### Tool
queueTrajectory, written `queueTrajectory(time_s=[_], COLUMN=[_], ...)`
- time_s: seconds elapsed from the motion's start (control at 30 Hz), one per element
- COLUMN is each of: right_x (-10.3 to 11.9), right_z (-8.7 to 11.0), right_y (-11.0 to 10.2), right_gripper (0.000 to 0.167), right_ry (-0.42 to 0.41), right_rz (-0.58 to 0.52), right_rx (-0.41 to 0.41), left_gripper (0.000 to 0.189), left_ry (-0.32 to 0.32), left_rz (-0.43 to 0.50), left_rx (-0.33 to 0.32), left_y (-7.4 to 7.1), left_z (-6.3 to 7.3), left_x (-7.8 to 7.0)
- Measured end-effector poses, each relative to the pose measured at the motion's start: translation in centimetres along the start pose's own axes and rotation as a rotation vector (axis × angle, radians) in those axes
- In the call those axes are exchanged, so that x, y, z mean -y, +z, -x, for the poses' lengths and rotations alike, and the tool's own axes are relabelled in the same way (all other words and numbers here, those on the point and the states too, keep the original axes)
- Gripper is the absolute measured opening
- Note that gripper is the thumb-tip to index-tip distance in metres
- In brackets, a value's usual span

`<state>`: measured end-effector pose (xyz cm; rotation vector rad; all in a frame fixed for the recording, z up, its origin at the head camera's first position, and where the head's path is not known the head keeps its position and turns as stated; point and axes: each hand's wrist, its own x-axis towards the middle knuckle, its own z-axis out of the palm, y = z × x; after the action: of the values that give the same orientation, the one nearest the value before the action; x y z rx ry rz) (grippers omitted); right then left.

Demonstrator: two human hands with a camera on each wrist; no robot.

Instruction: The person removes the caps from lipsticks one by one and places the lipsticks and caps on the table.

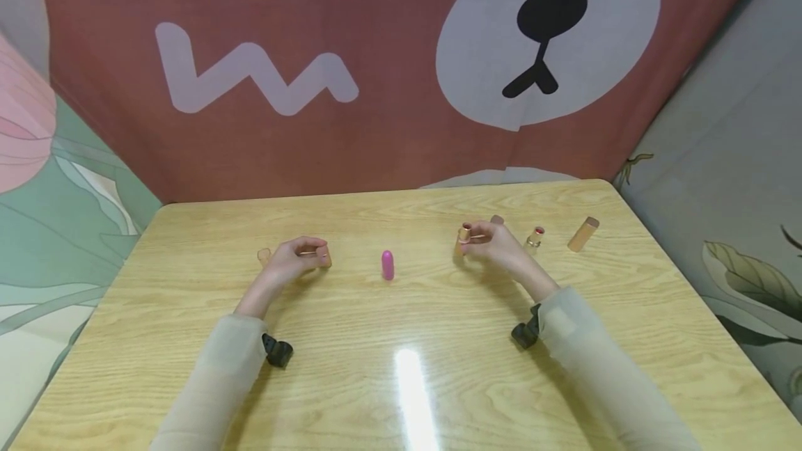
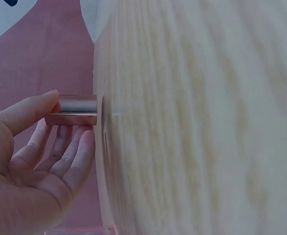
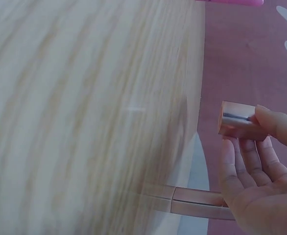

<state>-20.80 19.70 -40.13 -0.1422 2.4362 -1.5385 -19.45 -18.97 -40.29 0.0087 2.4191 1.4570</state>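
My left hand (image 1: 293,259) pinches a rose-gold lipstick cap (image 2: 75,110) between thumb and fingers, its lower end right at the tabletop. A lipstick (image 1: 464,234) with a gold collar and dark red top is upright in the grip of my right hand (image 1: 498,246). The right wrist view shows its rose-gold base (image 3: 239,120) a little above the table; fingers hide its upper part there. Between the hands stands a bright pink lipstick-shaped tube (image 1: 388,265). Partly behind the left hand is a small pale pink piece (image 1: 264,255).
To the right of the right hand stand an uncapped red lipstick (image 1: 535,236) with a clear base and a tall gold tube (image 1: 583,234). Another rose-gold piece (image 1: 497,219) shows just behind that hand. The wooden table (image 1: 351,367) ends at a red-brown curtain (image 1: 282,152).
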Motion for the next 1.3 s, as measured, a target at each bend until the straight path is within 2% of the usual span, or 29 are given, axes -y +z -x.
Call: queueTrajectory(time_s=[0.3,0.67,1.07,1.3], right_x=[-0.2,-0.5,-0.4,-0.6], right_z=[0.1,-0.3,-0.4,-0.6], right_y=[0.4,0.4,0.3,0.5], right_gripper=[0.027,0.028,0.035,0.034], right_ry=[-0.003,0.001,-0.006,0.003], right_rz=[0.014,0.044,0.087,0.110], right_rx=[0.022,0.029,0.042,0.048], left_gripper=[0.047,0.049,0.053,0.055], left_ry=[0.002,-0.005,0.033,0.043], left_rz=[0.003,0.025,0.023,0.021], left_rx=[0.058,0.077,0.056,0.031], left_y=[-0.1,0.0,-0.4,-0.7], left_z=[0.2,0.1,0.5,0.8], left_x=[0.5,0.4,0.0,-1.0])
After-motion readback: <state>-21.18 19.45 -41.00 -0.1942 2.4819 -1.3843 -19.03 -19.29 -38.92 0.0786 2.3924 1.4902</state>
